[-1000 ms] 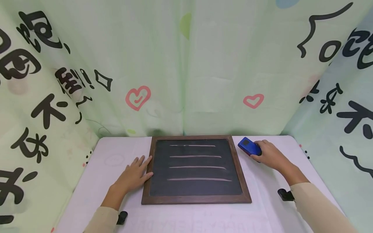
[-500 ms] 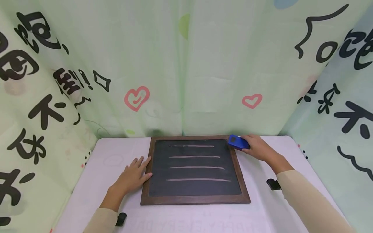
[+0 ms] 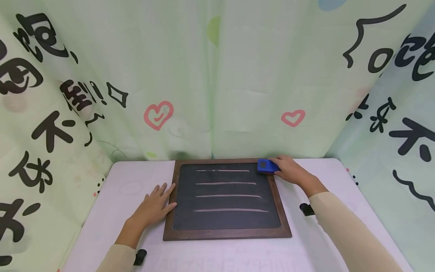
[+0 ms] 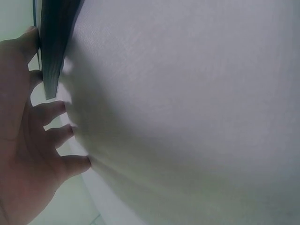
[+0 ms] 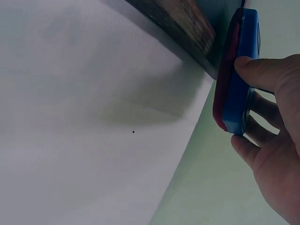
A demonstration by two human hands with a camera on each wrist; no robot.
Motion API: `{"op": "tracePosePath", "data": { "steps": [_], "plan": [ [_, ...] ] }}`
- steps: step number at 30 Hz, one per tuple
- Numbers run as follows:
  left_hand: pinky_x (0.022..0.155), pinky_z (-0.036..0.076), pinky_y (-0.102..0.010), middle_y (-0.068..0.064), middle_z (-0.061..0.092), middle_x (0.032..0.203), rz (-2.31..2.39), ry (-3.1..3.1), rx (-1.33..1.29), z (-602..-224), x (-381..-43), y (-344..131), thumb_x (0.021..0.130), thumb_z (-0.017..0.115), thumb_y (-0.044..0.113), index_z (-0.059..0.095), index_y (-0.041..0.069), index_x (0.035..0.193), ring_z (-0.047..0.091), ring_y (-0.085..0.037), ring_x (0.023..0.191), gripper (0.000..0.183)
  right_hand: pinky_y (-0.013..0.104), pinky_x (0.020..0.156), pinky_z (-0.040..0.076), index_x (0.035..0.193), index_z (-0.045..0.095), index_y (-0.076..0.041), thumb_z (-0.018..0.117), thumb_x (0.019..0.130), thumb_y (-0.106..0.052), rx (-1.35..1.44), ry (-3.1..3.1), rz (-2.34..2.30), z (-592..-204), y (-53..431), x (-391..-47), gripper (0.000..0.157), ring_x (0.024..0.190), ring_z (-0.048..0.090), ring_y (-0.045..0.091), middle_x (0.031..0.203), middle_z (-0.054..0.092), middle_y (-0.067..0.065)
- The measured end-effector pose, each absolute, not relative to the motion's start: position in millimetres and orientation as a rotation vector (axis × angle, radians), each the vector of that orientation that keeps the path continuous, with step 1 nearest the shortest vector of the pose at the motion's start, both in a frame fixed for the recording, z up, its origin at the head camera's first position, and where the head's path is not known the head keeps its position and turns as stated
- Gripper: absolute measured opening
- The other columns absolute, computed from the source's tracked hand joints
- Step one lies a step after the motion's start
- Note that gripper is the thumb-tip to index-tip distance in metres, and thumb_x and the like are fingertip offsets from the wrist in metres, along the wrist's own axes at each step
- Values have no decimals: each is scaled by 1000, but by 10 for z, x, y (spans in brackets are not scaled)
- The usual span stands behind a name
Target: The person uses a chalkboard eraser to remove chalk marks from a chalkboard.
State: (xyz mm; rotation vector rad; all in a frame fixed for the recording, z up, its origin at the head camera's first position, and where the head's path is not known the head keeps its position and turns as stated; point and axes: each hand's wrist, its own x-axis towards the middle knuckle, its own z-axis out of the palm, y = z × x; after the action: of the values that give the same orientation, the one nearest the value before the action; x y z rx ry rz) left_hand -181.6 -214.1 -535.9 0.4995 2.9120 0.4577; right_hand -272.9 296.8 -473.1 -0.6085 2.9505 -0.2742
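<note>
A chalkboard (image 3: 227, 221) in a brown wooden frame lies on the table, with several pinkish chalk lines (image 3: 225, 184) drawn across it. My right hand (image 3: 292, 172) grips a blue chalkboard eraser (image 3: 267, 166) over the board's upper right corner. In the right wrist view the eraser (image 5: 239, 75) shows a dark red underside, with the thumb on one side and fingers on the other. My left hand (image 3: 154, 206) rests at the left side of the frame with fingers spread. Seen from the left wrist, the thumb and a fingertip touch the frame edge (image 4: 54, 51), other fingertips the table.
A white-covered table (image 3: 217, 257) carries the board near its back edge. Pale green curtains (image 3: 251, 75) with black characters and pink hearts enclose the table at the back and both sides. A black wrist device (image 3: 307, 209) shows beside the right forearm.
My right hand has carried the eraser leftward from the table beside the board to over its upper right corner. The left hand stays at the frame. The chalk lines look the same.
</note>
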Motion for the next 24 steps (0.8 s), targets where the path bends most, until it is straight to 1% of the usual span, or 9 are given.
{"op": "tracePosePath", "data": {
  "steps": [4,10,18,24],
  "plan": [
    [108,31,-80,-26,32,165,451,2919,503,-5369,-1821,-2143,106,52,49,29,16,165,29,-53,151,71,60,107,46,147,52,7,70,97,-4,-625,2945,-246,-4754,2888,-2744,55,129,51,49,140,55,30],
    [108,31,-80,-26,31,165,452,2918,503,-5378,-1824,-2131,106,52,50,29,16,165,28,-53,151,72,59,106,48,147,52,5,70,97,-4,-667,2963,-216,-4802,2804,-2741,55,128,52,46,137,57,28],
    [109,29,-80,-26,30,166,469,2915,503,-5376,-1821,-2082,106,53,50,28,16,165,26,-53,152,73,59,109,45,150,48,5,66,100,-4,-631,2922,-229,-4845,2671,-2771,54,133,49,48,144,52,29],
    [107,30,-82,-27,33,164,472,2929,512,-5353,-1791,-2108,105,53,49,31,14,164,28,-55,150,72,58,112,44,152,48,2,65,101,-6,-613,2898,-250,-4879,2525,-2831,54,135,48,47,147,51,28]
  ]
}}
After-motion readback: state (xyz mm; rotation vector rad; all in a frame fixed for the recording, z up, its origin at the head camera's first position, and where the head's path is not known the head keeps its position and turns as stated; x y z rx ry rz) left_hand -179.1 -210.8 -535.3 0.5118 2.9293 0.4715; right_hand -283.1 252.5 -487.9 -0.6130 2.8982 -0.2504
